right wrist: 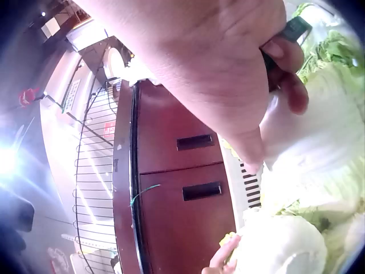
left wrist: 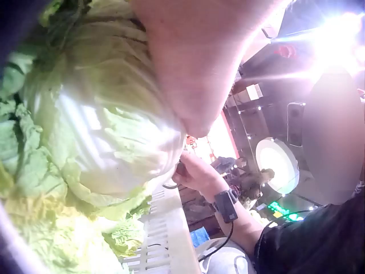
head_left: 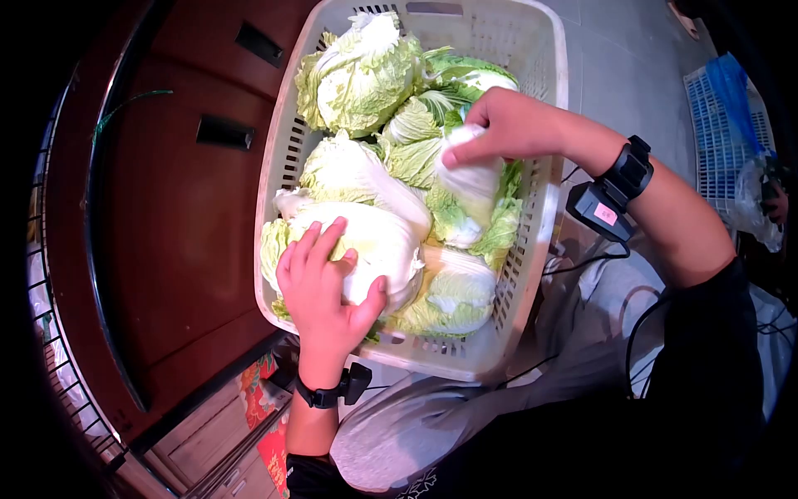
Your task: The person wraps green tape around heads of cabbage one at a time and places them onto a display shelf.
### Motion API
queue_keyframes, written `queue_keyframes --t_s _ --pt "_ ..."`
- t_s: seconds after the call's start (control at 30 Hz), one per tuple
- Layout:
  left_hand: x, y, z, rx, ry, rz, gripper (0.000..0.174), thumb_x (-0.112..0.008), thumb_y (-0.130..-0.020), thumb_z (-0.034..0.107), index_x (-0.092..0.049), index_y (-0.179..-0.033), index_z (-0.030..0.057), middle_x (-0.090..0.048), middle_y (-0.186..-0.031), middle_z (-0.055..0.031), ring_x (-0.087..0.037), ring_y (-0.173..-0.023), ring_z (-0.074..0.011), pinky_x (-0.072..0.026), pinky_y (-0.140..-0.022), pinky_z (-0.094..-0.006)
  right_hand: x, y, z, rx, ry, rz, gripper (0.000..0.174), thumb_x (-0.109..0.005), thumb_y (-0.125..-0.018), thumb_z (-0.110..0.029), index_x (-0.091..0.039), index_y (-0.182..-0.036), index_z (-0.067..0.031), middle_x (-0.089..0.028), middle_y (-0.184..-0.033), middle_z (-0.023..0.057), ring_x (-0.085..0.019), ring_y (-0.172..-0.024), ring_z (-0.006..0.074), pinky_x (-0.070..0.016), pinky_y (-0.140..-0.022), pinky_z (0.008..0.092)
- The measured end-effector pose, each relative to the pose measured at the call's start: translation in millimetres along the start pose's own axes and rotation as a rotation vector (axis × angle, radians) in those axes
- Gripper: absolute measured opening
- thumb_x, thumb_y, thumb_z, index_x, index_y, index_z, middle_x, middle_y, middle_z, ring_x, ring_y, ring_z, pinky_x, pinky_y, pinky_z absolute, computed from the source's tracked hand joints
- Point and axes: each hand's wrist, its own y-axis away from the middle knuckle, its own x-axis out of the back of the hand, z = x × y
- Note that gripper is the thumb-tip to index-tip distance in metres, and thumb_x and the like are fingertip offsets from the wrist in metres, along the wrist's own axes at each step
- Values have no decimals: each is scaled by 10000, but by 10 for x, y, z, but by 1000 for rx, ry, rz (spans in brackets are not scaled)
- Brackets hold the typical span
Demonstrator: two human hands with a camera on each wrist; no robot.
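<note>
Several Chinese cabbages fill a white plastic crate (head_left: 559,50). My left hand (head_left: 320,287) rests on a large pale cabbage (head_left: 378,241) at the crate's near left, its fingers spread over the leaves. Over the right side of the crate, my right hand (head_left: 515,125) has its fingers curled round a dark green handle (right wrist: 296,28); the rest of that tool is hidden by the hand. The right thumb lies at the white part of another cabbage (head_left: 474,183). In the left wrist view a cabbage (left wrist: 120,131) shows close up beside the left hand.
A dark red cabinet (head_left: 183,216) with recessed handles stands along the crate's left side. To the right, a second white basket (head_left: 715,125) holds blue plastic. My legs in grey trousers (head_left: 416,432) are close to the crate's near edge, and cables run from the wrist cameras.
</note>
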Motion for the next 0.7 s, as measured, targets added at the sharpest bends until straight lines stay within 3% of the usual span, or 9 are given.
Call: queue_keyframes --t_s 0.1,0.13,0.23,0.27,0.37,0.4,0.5,0.6,0.7 --pt "-54 -104 49 -29 -25 -10 301 -764 -807 288 -673 -984 62 -652 -1327 -138 -574 -1263 -380 -363 -1094 -516 4 50 31 85 207 421 598 -752 -834 -560 -727 -918 31 -715 -827 190 -701 -783 341 -551 -730 421" --pt "-61 -126 60 -31 -24 -11 303 -762 -811 287 -690 -1005 65 -654 -1320 -138 -575 -1261 -375 -366 -1102 -517 45 99 -9 66 309 471 496 -719 -876 -464 -720 -1031 7 -725 -951 202 -701 -899 351 -550 -795 416" --pt "-18 -181 100 -16 -28 -29 348 -746 -808 247 -722 -1122 99 -652 -1306 -133 -567 -1270 -379 -386 -1105 -539 34 68 -88 272 47 387 341 -684 -890 -324 -729 -1028 -14 -726 -951 207 -700 -889 355 -554 -803 426" --pt "-4 -196 102 -18 -32 -35 364 -746 -807 243 -725 -1144 107 -650 -1304 -132 -566 -1269 -378 -387 -1106 -538 15 85 -169 306 -50 249 284 -653 -871 -176 -691 -1114 -32 -714 -1005 196 -689 -911 336 -544 -847 410" --pt "7 -199 102 -14 -26 -54 427 -754 -807 268 -723 -1212 133 -632 -1331 -121 -555 -1287 -361 -378 -1129 -526 -180 -26 -193 473 -209 3 371 -617 -871 -65 -579 -1238 -26 -668 -1087 167 -670 -962 289 -523 -903 382" --pt "10 -196 109 -10 -20 -49 438 -757 -807 280 -721 -1218 134 -630 -1336 -118 -553 -1293 -354 -375 -1136 -522 -211 -16 -277 467 -256 -118 405 -558 -918 3 -466 -1310 -32 -612 -1152 132 -644 -1017 231 -505 -937 350" --pt "74 -188 46 19 -12 -81 577 -788 -786 369 -673 -1304 143 -605 -1395 -101 -529 -1340 -323 -337 -1176 -514 -214 -28 -441 316 -511 -369 347 -524 -967 20 -453 -1302 -29 -606 -1160 116 -644 -1033 192 -511 -928 330" --pt "203 -181 -81 13 9 -135 820 -816 -704 531 -603 -1396 144 -567 -1457 -97 -490 -1390 -318 -297 -1203 -515 -230 -145 -407 257 -466 -360 297 -534 -1037 -98 -487 -1324 -39 -659 -1126 87 -655 -1012 156 -519 -897 312" --pt "219 -168 -131 -15 13 -169 917 -813 -644 589 -588 -1412 141 -558 -1468 -100 -471 -1409 -317 -285 -1212 -519 -199 -145 -455 254 -235 -297 268 -487 -1095 -163 -497 -1326 -27 -675 -1077 96 -670 -950 149 -559 -861 326"
